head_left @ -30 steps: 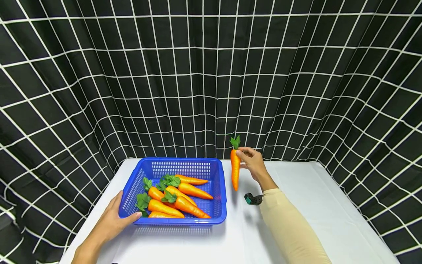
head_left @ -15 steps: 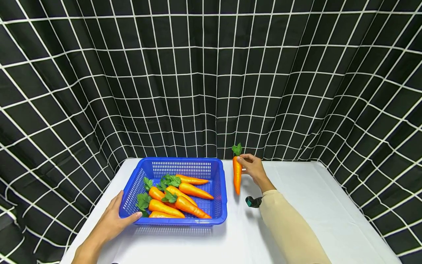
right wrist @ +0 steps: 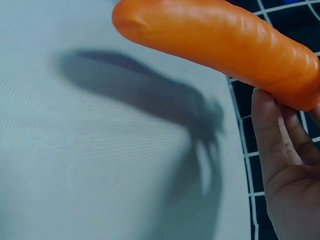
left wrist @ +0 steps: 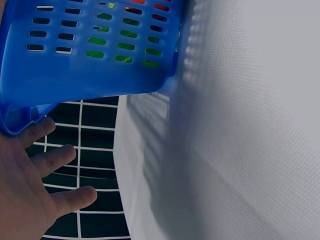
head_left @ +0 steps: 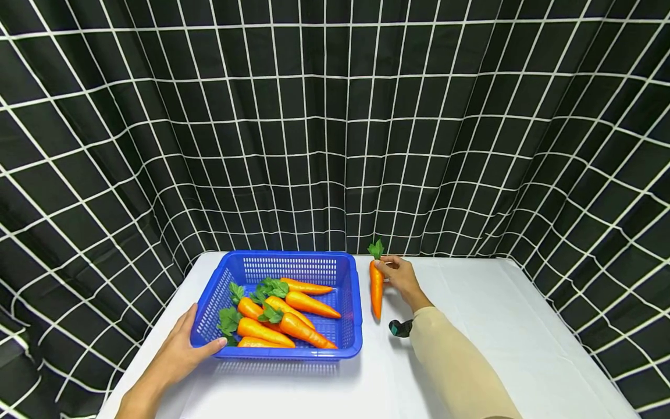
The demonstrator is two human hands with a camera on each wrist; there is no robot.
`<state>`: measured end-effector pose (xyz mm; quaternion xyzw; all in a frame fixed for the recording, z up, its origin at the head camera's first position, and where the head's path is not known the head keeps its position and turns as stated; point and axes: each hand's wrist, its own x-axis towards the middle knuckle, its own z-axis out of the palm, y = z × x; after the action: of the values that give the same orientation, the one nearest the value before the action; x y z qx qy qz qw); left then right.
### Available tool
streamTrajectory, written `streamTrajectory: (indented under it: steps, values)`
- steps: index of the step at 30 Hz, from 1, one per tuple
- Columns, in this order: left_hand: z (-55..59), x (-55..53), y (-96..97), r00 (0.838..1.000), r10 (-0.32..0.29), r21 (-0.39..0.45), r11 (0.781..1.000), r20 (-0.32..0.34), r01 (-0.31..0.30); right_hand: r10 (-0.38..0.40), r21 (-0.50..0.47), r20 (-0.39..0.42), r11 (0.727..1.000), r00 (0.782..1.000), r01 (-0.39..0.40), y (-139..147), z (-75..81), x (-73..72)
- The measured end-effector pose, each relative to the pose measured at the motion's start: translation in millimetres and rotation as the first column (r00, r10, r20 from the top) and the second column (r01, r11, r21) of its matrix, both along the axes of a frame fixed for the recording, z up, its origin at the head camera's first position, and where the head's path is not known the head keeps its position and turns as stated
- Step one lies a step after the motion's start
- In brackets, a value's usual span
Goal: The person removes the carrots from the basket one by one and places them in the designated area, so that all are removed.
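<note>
A black curtain (head_left: 335, 128) with a white grid hangs behind and to both sides of a white tabletop (head_left: 497, 326), whose near edge is cut off by the frame. One blue slotted basket (head_left: 348, 302) sits by the left hand (head_left: 178, 352), which rests against its near left corner with fingers spread and relaxed, thumb touching the rim. The left wrist view shows only the basket's underside and three fingers; the rest of the hand is out of frame. Inside the basket lie about six orange carrots (head_left: 293, 317) with green leaves, overlapping, so the exact count is unclear. One more carrot (head_left: 376, 285) is just beyond the basket's right wall, pinched near its leafy top by the right hand (head_left: 400, 274), tip pointing down at the tabletop. The right wrist view shows its blunt tip above its own shadow; whether it touches the tabletop cannot be told. A small dark wrist device (head_left: 400, 328) shows beneath the right forearm's cream sleeve (head_left: 455, 372).
</note>
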<state>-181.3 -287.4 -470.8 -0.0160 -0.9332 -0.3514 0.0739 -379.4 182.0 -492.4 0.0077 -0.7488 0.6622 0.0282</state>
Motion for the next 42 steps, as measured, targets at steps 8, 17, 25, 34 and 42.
streamTrajectory:
  steps: [8,17,25,34,42]
  values:
    - [0.5,2.6,-2.9,1.000,0.015,-0.019,1.000,0.023,-0.014,-0.021,0.139,0.023,0.990,1.000,0.018,-8.2,-11.1,-4.7]
    - [0.7,2.9,-3.3,0.999,0.017,-0.024,1.000,0.029,-0.017,-0.090,0.352,0.017,0.933,0.996,0.078,-8.1,-20.6,-11.1]
    - [1.7,2.3,-1.0,0.998,0.024,-0.037,0.999,0.054,-0.022,-0.106,0.456,-0.003,0.885,0.994,0.095,-1.9,-26.3,-13.1]
    - [1.5,1.4,0.9,0.999,0.015,-0.034,0.999,0.050,-0.013,-0.118,0.476,0.025,0.875,0.993,0.092,0.6,-30.9,-11.4]
    - [1.6,0.8,1.0,0.998,0.016,-0.038,0.999,0.053,-0.014,-0.107,0.499,0.024,0.863,0.994,0.081,-0.1,-29.5,-12.7]
